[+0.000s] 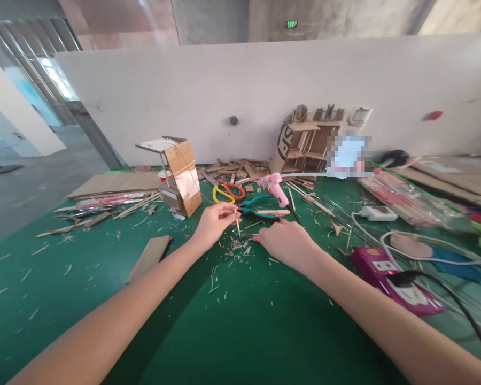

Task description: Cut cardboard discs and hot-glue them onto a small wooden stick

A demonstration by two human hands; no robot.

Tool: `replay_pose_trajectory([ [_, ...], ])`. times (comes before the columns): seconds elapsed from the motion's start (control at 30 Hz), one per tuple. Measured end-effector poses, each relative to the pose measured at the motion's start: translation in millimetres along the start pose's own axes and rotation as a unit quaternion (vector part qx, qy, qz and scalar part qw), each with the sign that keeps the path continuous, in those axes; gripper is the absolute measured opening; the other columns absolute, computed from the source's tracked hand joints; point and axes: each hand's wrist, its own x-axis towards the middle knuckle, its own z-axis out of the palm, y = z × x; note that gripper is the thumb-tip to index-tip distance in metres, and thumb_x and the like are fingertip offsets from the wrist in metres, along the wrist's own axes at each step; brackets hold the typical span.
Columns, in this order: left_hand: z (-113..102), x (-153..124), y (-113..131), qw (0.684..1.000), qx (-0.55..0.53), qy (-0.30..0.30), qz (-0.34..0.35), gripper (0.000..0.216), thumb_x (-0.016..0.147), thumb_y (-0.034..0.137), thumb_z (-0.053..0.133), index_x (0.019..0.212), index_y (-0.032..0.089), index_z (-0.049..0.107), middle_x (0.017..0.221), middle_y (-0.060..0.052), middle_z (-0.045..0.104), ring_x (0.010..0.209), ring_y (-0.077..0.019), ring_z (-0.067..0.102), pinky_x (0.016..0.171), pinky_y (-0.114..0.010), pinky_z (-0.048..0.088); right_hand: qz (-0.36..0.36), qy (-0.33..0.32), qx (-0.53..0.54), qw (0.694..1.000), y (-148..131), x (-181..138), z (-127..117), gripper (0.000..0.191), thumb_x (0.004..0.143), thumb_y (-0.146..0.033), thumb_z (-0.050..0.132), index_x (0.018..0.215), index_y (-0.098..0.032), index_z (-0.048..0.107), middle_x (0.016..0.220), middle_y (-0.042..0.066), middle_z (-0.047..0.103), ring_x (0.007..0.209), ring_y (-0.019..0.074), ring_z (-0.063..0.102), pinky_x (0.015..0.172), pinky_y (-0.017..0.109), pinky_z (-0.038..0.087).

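Observation:
Between the thumb and fingers of my left hand (219, 218), closed in a pinch, a thin wooden stick (238, 223) points down at the table. My right hand (285, 240) is wrapped round a craft knife; only its short grey blade (247, 235) shows, close to the stick's lower end, and its handle is hidden in my fist. Whether blade and stick touch, I cannot tell. Pale wood shavings (237, 245) lie in a small heap under them. Just beyond my hands are teal-handled pliers (260, 214), scissors with red and yellow handles (224, 192) and a pink glue gun (278, 191).
A cardboard model (190, 182) stands behind my left hand; a cardboard shelf (288, 149) stands at the back. Right of my forearm lie a purple power strip (385, 275) and looping white cable (371, 232). A cardboard strip (149, 259) lies by my left forearm on the green table (240, 342).

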Motion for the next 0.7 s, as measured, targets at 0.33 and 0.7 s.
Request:
replay_pose_trajectory([
  [0.33,-1.1,0.0,0.8,0.998,0.042,0.016,0.046,0.025,0.073,0.032,0.07,0.09,0.015,0.062,0.079,-0.005,0.071,0.077,-0.0205,0.07,0.078,-0.037,0.057,0.014,-0.032,0.014,0.999,-4.2,0.4,-1.8,0.042,0.095,-0.035,0.037,0.08,-0.016,0.07,0.07,0.013,0.07,0.071,0.0288,0.069,0.061,0.035,0.049],
  [0.7,2.8,-8.8,10.0,0.979,0.186,-0.061,0.058,0.034,0.079,0.029,0.063,0.109,0.018,0.052,0.087,-0.005,0.072,0.082,-0.0196,0.069,0.077,-0.033,0.054,0.124,0.055,0.121,0.983,0.7,-14.1,-14.6,0.047,0.09,-0.047,0.035,0.065,-0.018,0.062,0.06,0.006,0.063,0.055,0.0187,0.059,0.052,0.026,0.034],
])
